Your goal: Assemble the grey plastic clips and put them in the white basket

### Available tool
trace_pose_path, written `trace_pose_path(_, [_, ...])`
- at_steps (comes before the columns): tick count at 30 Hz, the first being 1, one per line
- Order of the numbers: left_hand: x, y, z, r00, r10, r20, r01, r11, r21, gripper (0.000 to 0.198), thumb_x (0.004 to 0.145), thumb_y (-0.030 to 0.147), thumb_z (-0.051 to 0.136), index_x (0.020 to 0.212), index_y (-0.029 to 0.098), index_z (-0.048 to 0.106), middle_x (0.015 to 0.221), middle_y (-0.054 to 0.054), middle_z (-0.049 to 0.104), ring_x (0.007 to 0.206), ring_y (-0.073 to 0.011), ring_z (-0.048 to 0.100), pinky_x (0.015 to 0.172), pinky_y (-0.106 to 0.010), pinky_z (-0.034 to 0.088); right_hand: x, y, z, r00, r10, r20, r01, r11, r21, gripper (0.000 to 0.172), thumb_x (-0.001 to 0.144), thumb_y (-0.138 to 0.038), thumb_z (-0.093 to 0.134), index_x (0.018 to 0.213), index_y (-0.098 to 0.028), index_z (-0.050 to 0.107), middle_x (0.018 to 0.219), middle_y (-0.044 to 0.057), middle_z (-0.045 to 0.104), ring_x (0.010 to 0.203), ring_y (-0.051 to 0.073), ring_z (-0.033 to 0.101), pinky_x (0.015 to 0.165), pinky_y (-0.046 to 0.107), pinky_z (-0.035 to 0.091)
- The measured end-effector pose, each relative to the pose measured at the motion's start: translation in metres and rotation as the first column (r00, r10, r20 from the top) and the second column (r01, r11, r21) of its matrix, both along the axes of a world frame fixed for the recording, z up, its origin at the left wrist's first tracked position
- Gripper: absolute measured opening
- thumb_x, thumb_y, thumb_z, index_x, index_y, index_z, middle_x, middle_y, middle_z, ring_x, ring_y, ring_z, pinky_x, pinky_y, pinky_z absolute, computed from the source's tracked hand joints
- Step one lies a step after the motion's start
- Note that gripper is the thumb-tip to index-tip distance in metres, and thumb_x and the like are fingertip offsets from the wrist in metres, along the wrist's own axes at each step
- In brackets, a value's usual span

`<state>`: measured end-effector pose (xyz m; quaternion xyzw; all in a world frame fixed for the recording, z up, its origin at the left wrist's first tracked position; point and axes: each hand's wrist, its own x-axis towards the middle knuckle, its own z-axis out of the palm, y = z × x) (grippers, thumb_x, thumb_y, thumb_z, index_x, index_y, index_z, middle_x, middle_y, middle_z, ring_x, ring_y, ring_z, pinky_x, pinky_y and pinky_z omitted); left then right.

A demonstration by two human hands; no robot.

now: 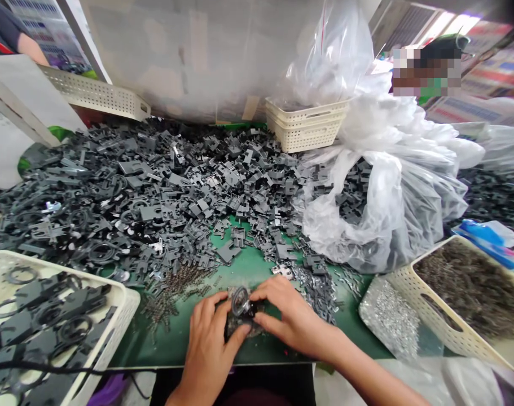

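Observation:
A small dark part with a grey ring stands tilted over a worn grey block near the table's front edge. My right hand comes in from the right, its thumb and index finger pinching the dark end of the ringed part. On the other side, my left hand curls its fingers and thumb around the block's left and front sides, close to the ring. My fingers partly hide the block and the lower end of the part. Small brown springs lie left of the block, and small grey metal pieces lie to its right.
A large heap of dark grey parts covers the table's back. Left stands a cream basket of ringed parts; right, a basket of brown pieces beside a bag of silvery bits. Plastic bags rise behind. Other people are beyond.

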<state>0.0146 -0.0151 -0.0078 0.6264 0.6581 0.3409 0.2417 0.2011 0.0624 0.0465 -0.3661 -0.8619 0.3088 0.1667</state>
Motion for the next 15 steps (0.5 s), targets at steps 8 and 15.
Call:
trace_pose_path(8, [-0.009,0.002,-0.006,0.973,-0.103,-0.205,0.113,0.993,0.039,0.033,0.083,0.042,0.061,0.114,0.028,0.063,0.115,-0.007,0.058,0.106,-0.0273,0.053,0.089,-0.045,0.047,-0.012,0.005,0.010,0.938,0.234,0.254,-0.241,0.970,-0.002,0.017,0.091,-0.021,0.053,0.108,-0.018,0.055,0.103,0.006,0.061,0.095,0.020,0.051,0.086,0.034,0.036])
trace_pose_path(15, [-0.009,0.000,-0.006,0.970,-0.129,-0.206,0.132,0.991,0.005,0.034,0.085,0.042,0.058,0.116,0.028,0.059,0.118,-0.006,0.056,0.107,-0.0271,0.052,0.090,-0.046,0.044,-0.025,-0.003,0.015,0.825,0.235,0.515,-0.356,0.922,0.151,0.012,0.093,-0.015,0.045,0.096,-0.015,0.057,0.092,0.007,0.060,0.080,0.020,0.050,0.075,0.036,0.032])
